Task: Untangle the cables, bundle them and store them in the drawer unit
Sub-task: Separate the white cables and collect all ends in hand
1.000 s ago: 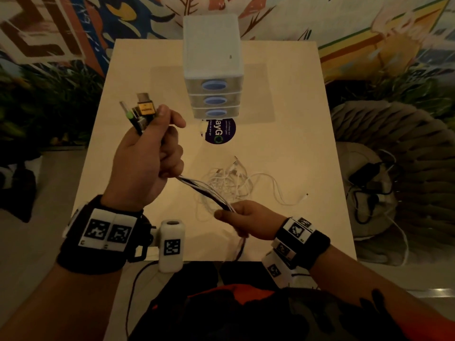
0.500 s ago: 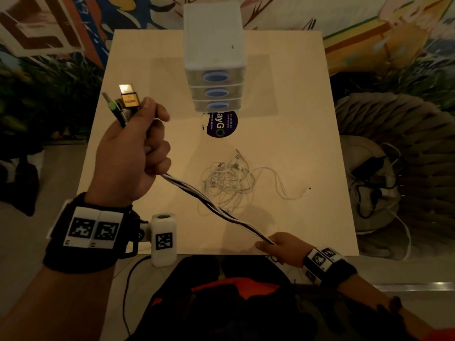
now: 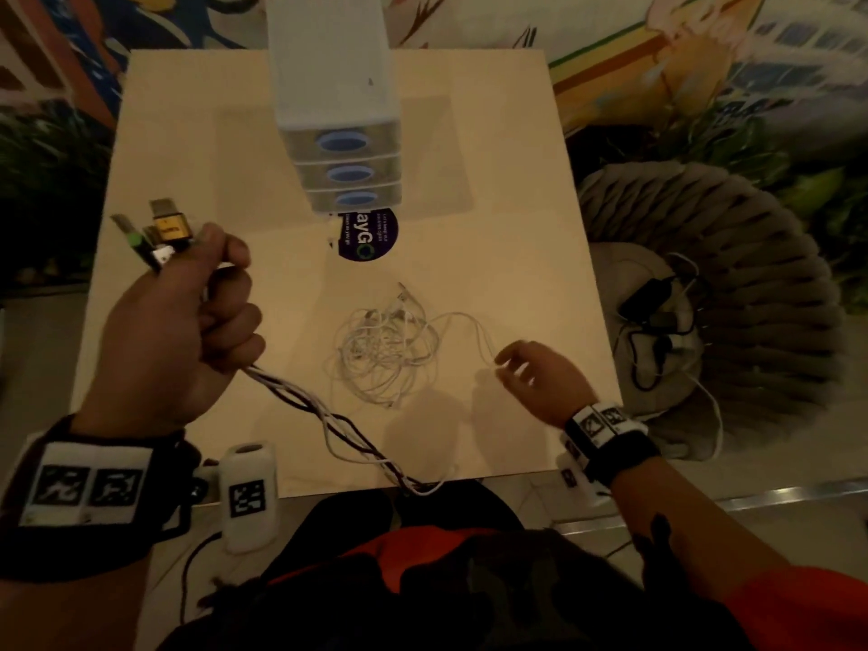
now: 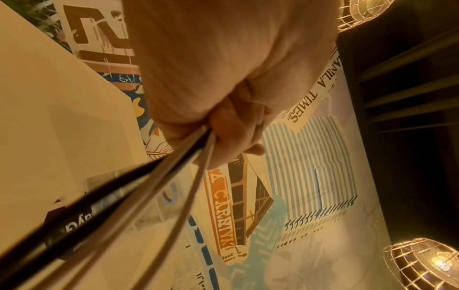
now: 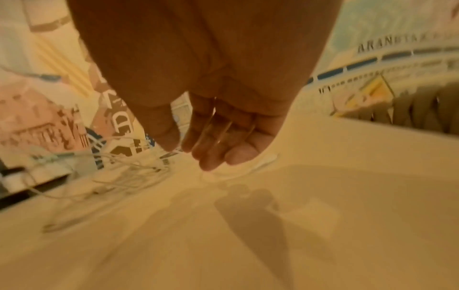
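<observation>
Left hand (image 3: 178,331) is clenching a bundle of thin black and white cables (image 3: 329,420), metal plugs (image 3: 159,232) sticking up above the fist; the strands are trailing down over the near table (image 3: 493,157) edge. Right hand (image 3: 545,382) is hovering slack-fingered, grasping nothing, beside a loose white cable tangle (image 3: 385,350) lying mid-table. Boxy translucent drawer unit (image 3: 338,110), three drawers with blue oval pulls, is standing at the far edge.

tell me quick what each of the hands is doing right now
Left hand: closed around the bundle of cables.
Right hand: open, holding nothing, fingers by the loose white cable.
</observation>
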Demonstrator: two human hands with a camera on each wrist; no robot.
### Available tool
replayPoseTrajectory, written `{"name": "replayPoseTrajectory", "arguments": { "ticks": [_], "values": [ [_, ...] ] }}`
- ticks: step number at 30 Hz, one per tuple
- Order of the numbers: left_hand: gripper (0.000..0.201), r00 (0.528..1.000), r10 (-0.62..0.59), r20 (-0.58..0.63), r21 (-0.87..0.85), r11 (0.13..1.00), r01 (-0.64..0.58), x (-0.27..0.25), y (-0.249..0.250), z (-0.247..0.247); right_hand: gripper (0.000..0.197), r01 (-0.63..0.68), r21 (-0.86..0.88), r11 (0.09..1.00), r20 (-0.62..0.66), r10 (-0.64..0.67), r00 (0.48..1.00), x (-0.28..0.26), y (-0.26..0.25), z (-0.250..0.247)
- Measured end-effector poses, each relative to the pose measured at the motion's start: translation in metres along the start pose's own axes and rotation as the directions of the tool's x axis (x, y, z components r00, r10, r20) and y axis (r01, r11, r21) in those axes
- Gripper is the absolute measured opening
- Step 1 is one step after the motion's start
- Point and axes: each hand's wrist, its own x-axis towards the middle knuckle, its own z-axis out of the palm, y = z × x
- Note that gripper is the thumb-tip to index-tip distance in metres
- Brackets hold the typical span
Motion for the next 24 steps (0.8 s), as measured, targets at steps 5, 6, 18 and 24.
{"name": "replayPoseTrajectory", "arguments": {
  "ticks": [5,6,18,24],
  "values": [
    [0.037,1.0,0.007,0.025,0.014,1.0,-0.007,-0.003,-0.006,0.003,0.008,0.148,-0.082,0.986,0.084,-0.141,0.986,0.021,-0.038,-0.004],
    [0.036,1.0,0.013,0.025,0.017,1.0,-0.014,-0.004,-0.007,0.003,0.008,0.192,-0.094,0.977,0.144,-0.177,0.974,0.022,-0.052,0.002],
    [0.034,0.999,0.036,-0.03,0.038,0.999,-0.035,-0.019,-0.023,-0.016,0.036,0.205,-0.242,0.948,0.365,-0.107,0.925,0.049,-0.089,0.09],
    [0.034,0.998,0.039,-0.039,0.03,0.999,-0.037,-0.019,-0.025,-0.02,0.022,0.324,-0.175,0.93,0.333,-0.254,0.908,0.059,-0.084,0.081]
  ]
}}
